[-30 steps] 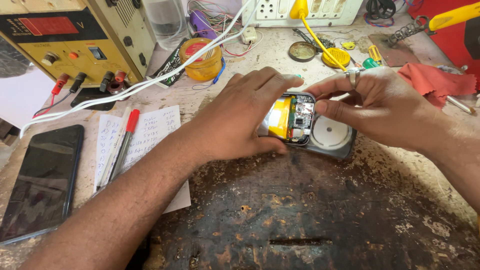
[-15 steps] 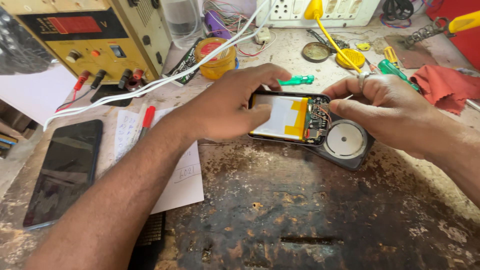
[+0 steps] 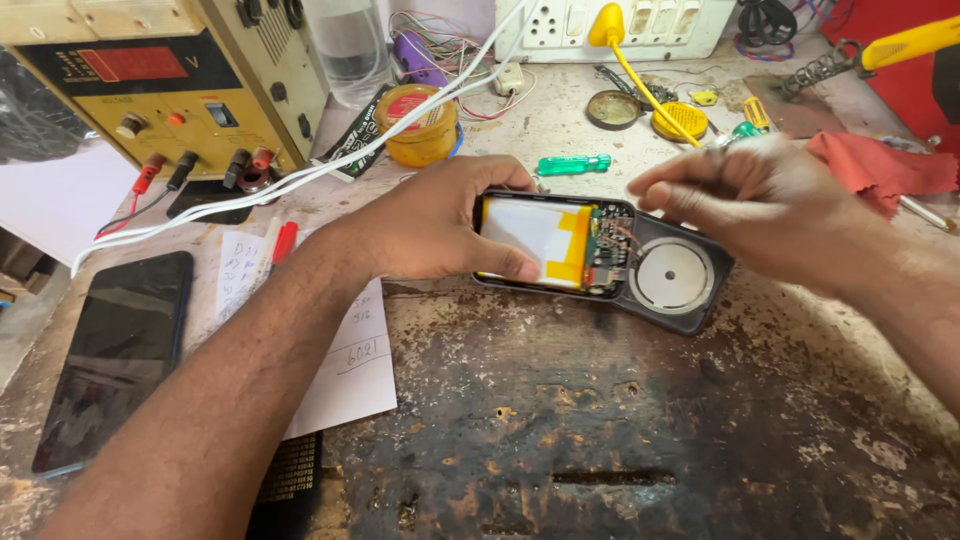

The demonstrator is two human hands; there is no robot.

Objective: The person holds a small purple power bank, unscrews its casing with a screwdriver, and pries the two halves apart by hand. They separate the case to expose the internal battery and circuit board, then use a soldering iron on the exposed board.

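Black plastic forms the shell of the opened device, which lies flat on the worn counter with its back cover off. Inside show a silver-and-yellow battery pack, a small circuit board with fine wires, and a round metal disc.

Left hand: fingers are wrapped over the far edge of the device, thumb pressed on the near edge of the battery pack, pinning the shell to the counter.

Right hand: blurred, hovering just above the disc end. Fingers are drawn together, but whether they pinch anything cannot be told.

Handling judgement: the device looks light and its shell stiff. The battery pack is soft-walled and should not be bent or pierced; the board and wires are fragile. Safest hold is along the shell's outer edges, as the left hand partly does.

Surroundings: a green screwdriver lies just beyond the device. A red cloth sits to the right. An amber jar and white cables lie behind the left hand, beside a yellow power supply. A dark phone, papers and a red pen lie under the left forearm. Nothing rests on the device itself; the screwdriver and cables crowd the far side.
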